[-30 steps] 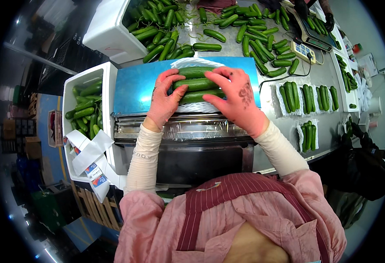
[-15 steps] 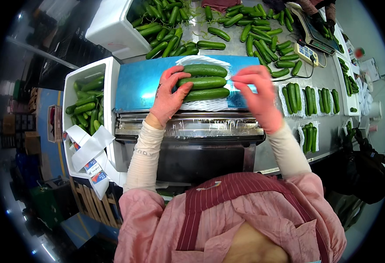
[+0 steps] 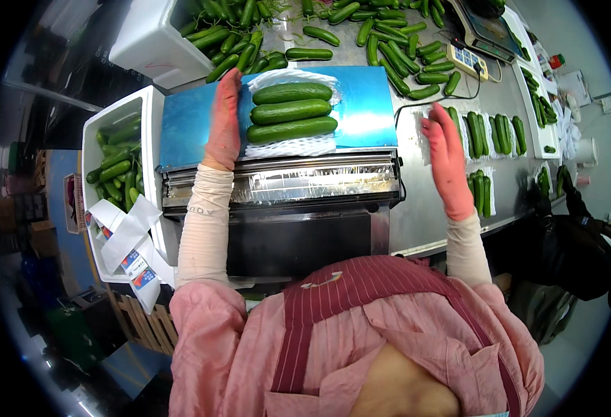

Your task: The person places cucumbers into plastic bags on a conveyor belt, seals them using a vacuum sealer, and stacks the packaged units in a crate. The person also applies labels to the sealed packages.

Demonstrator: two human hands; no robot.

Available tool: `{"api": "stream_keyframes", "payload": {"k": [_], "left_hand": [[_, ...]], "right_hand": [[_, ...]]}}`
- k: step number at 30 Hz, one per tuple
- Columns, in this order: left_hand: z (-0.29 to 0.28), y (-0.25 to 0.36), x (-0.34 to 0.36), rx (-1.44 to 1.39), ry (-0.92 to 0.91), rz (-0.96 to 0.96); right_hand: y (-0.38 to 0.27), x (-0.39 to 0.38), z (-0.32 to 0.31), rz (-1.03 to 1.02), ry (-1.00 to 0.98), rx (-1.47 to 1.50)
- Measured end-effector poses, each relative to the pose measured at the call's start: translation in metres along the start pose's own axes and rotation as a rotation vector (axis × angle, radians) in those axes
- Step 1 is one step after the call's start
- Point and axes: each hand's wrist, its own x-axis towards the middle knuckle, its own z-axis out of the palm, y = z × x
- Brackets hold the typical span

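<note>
Three cucumbers [image 3: 293,111] lie side by side on a white foam net [image 3: 297,147] on the blue plate [image 3: 364,104] of a wrapping machine. My left hand [image 3: 224,125] is just left of them over the plate, stretched out and holding nothing. Off the machine's right side hovers my right hand [image 3: 446,163], its fingers extended and nothing in them. It is nearest to the rows of cucumbers on foam nets [image 3: 477,135] and partly covers the leftmost ones. Crumpled clear film [image 3: 312,182] shows along the machine's front roller.
A white foam box [image 3: 163,135] of cucumbers with paper strips [image 3: 135,254] stands left. Loose cucumbers [image 3: 396,52] and a tilted foam box [image 3: 154,48] lie beyond the machine. A power strip [image 3: 467,61], its cable and a scale [image 3: 490,31] are at the far right.
My left hand has let go of the cucumbers and moved left. My right hand has swung right, away from them. The whole view has shifted slightly.
</note>
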Motion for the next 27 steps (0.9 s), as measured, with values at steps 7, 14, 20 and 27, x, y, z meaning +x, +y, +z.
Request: {"api": "stream_keyframes", "payload": {"k": [7, 14, 20, 27], "left_hand": [[0.01, -0.001, -0.021, -0.147, 0.036, -0.091], [0.012, 0.008, -0.033, -0.174, 0.021, -0.147], [-0.002, 0.009, -0.045, -0.183, -0.063, -0.16], [-0.028, 0.034, -0.045, -0.265, -0.194, -0.35]], "right_hand": [[-0.023, 0.032, 0.087, 0.211, -0.253, 0.059], [-0.021, 0.046, 0.11, -0.021, -0.319, -0.352], [-0.014, 0.039, 0.115, -0.074, -0.269, -0.4], [-0.021, 0.04, 0.111, -0.015, -0.317, -0.528]]}}
